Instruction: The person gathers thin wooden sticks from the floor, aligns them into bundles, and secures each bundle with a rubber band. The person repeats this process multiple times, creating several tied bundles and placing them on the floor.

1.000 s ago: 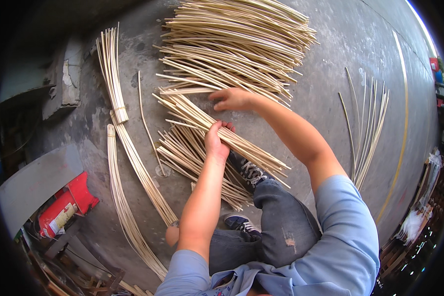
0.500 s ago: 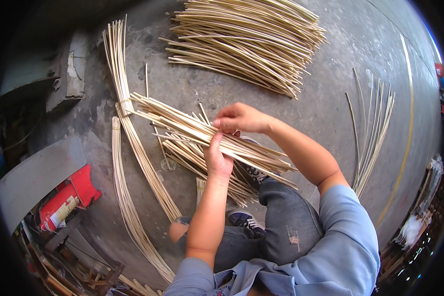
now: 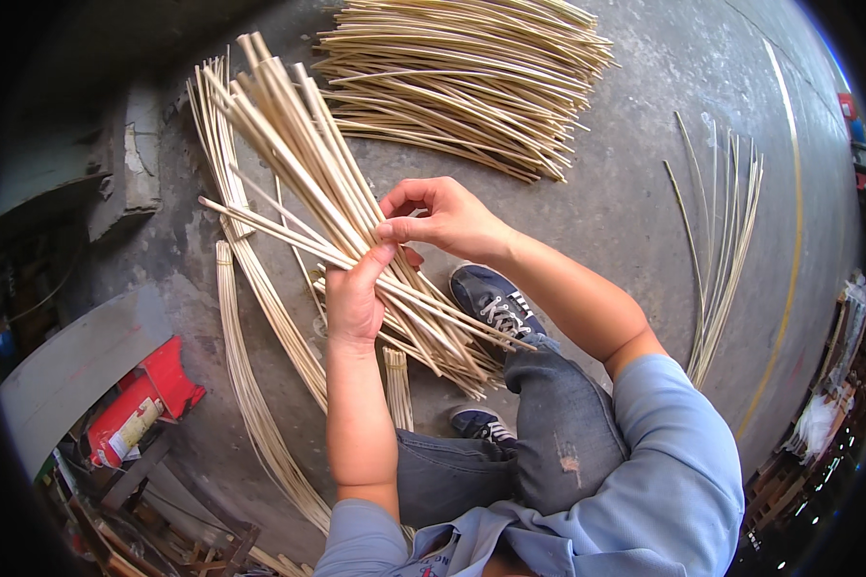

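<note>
A thick bundle of pale rattan canes is in my left hand, which is closed round its middle with the thumb laid across. The bundle tilts, its upper ends fanned toward the upper left and a few canes splayed sideways. My right hand is closed at the bundle's right side, thumb and fingertips pinching at the canes just above my left hand. Whether a thin tie is between those fingertips I cannot make out. More loose canes lie under the bundle, near my shoes.
A large pile of canes lies at the far side of the floor. Long tied bundles run along the left, with a short bundle by my knee. Several thin canes lie at right. A red object sits at left.
The held bundle has swung steeper, its far ends rising and fanning out. My left hand has shifted left, and my right hand has come down to pinch at the bundle's side.
</note>
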